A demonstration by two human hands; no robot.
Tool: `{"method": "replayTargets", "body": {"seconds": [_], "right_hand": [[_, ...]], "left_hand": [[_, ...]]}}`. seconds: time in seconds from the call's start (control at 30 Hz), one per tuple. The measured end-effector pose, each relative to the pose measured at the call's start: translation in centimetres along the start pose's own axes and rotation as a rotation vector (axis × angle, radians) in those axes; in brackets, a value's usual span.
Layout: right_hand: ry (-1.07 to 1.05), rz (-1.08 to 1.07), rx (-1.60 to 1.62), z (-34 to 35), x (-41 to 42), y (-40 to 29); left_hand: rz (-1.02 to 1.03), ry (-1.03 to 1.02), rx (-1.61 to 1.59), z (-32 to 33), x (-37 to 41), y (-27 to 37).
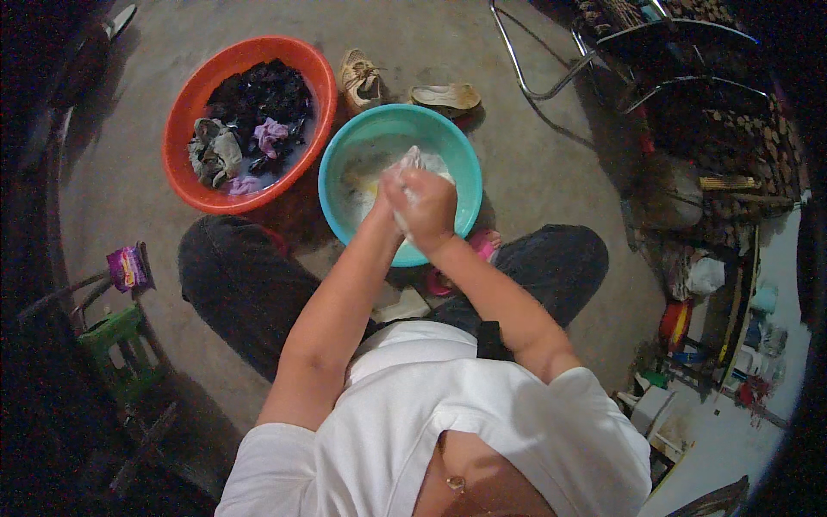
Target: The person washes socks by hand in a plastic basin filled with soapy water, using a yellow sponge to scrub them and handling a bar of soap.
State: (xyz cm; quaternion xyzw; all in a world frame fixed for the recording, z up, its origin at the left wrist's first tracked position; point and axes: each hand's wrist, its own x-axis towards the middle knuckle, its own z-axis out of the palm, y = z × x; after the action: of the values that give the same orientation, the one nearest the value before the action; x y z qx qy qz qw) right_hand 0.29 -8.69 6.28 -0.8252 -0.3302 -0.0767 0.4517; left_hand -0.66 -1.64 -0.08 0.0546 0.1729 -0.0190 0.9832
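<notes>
A teal plastic basin [471, 197] sits on the floor between my knees, with cloudy, sudsy water inside. Over it, my right hand [426, 203] is clenched around a wet whitish cloth [411, 158], whose tip pokes out beyond the fingers. My left hand [391, 183] presses against the right one and grips the same cloth; its fingers are partly hidden and blurred. To the left stands a larger orange-red plastic tub [176, 155] of water. Dark clothes [258, 90], a grey-green garment [216, 152] and a lilac cloth [270, 137] soak in it.
Beyond the basin lie a beige lace-up shoe [360, 81] and another pale shoe [446, 97]. A metal-framed chair [549, 94] stands at upper right. At left are a purple packet [129, 267] and a green plastic stool [119, 336]. Stacked firewood [743, 142] lines the right side.
</notes>
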Motion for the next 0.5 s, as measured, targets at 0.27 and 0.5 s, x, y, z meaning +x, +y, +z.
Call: {"method": "replayTargets", "body": {"seconds": [0.27, 0.5], "right_hand": [[0.129, 0.336, 0.034, -0.2, 1.6, 5.0], [0.096, 0.091, -0.04, 1.4, 0.2, 6.8]], "left_hand": [[-0.031, 0.279, 0.342, 2.5, -1.0, -1.8], [-0.005, 0.298, 0.17, 0.8, -0.2, -1.7]]}}
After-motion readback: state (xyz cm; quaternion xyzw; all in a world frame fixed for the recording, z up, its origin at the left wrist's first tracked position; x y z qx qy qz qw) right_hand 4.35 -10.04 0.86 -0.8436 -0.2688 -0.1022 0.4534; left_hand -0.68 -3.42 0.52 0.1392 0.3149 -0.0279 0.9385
